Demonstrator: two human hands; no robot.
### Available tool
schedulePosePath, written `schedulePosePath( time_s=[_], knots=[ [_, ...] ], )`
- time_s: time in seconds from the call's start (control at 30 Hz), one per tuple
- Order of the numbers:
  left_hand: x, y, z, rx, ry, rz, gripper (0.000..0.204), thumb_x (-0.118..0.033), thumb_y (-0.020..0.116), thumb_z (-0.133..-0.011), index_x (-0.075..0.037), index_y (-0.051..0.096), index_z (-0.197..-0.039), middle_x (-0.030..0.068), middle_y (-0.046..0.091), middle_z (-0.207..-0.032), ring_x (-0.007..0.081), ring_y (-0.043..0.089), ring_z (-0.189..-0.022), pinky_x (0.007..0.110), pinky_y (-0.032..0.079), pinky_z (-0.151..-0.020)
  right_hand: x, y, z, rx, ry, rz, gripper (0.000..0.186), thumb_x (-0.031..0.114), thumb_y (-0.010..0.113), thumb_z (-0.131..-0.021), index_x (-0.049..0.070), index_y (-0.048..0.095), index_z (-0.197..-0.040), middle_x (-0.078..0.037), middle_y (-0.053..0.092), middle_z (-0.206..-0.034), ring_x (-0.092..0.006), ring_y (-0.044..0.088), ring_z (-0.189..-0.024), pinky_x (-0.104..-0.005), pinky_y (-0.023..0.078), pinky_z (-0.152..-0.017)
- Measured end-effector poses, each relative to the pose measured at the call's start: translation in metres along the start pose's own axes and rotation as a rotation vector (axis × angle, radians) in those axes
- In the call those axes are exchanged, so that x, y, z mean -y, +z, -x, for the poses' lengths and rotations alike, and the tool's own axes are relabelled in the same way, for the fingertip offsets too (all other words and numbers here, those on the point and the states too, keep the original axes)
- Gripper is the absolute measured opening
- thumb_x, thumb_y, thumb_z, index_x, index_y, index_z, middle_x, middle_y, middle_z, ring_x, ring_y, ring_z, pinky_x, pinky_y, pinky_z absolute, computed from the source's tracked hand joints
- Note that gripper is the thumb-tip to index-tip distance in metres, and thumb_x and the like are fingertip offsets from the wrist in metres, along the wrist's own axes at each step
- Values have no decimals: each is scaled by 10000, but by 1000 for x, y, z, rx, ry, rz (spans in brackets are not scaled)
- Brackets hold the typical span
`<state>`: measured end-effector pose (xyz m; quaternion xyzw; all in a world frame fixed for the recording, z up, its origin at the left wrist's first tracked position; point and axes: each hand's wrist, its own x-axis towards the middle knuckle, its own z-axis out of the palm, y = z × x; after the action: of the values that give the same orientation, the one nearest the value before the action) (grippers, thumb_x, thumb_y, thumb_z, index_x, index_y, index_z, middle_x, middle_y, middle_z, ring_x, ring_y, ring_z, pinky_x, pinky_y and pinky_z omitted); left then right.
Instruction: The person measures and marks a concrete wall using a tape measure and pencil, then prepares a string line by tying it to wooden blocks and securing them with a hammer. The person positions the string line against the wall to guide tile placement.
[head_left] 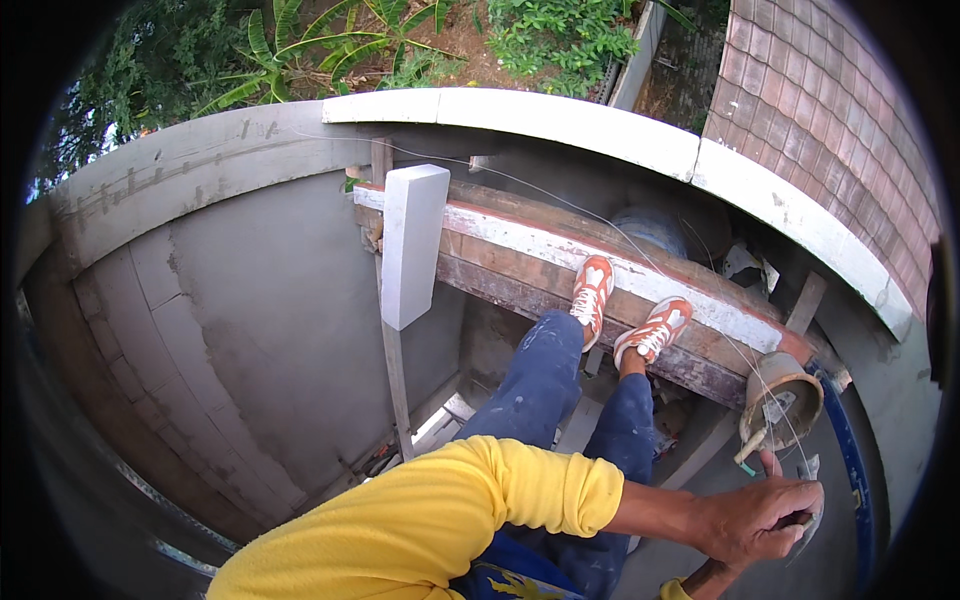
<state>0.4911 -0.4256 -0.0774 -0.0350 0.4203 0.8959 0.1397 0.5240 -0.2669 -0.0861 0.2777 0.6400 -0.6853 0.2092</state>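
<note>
My left hand (760, 518), at the end of a yellow sleeve, is closed with its fingers curled at the lower right. Beside its fingertips shows a thin grey piece (812, 508), whose kind I cannot make out. A thin pale string (540, 188) runs from the far left wall top across the planks to the hands. Behind the left hand, my right hand (712, 578) shows little more than its wrist; its fingers are mostly hidden. Just beyond the hands is a mortar-stained bucket (783, 402), with a tool's wooden handle (752, 446) sticking out of it.
My feet in orange-white shoes (592, 295) stand on a raised plank scaffold (690, 300). A white block (413, 245) stands on its left end. Deep drops lie below. A curved wall with a white cap (560, 122) runs beyond; a blue metal bar (850, 460) is at right.
</note>
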Motion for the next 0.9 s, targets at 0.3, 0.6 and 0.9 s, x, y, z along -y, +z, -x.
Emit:
schedulePosePath(
  time_s=[0.3,0.6,0.9],
  knots=[
    [10,-15,-21,70,-165,52,106,-103,533,-1024,-21,514,-1088,62,547,-1026,111,542,-891,296,492,-821,-2,-8,6,-141,-57,-207,417,192,799,-916,125,434,-1105,-25,564,-911,-78,541,-629,-241,463,-535],
    [20,-50,-2,-79,-329,-189,110,-175,544,-1051,-69,523,-1075,71,623,-984,100,527,-893,267,432,-816,-22,-5,17,-493,140,-58,290,134,674,-986,72,509,-1216,11,511,-728,-56,432,-514,-210,334,-457],
    [25,-21,-68,-189,-202,-390,126,-162,563,-1003,-62,523,-1069,72,592,-931,80,470,-777,232,397,-700,-154,-95,-30,-375,332,234,434,216,697,-984,14,542,-1336,-31,626,-810,-79,545,-558,-259,409,-484]
  ],
)
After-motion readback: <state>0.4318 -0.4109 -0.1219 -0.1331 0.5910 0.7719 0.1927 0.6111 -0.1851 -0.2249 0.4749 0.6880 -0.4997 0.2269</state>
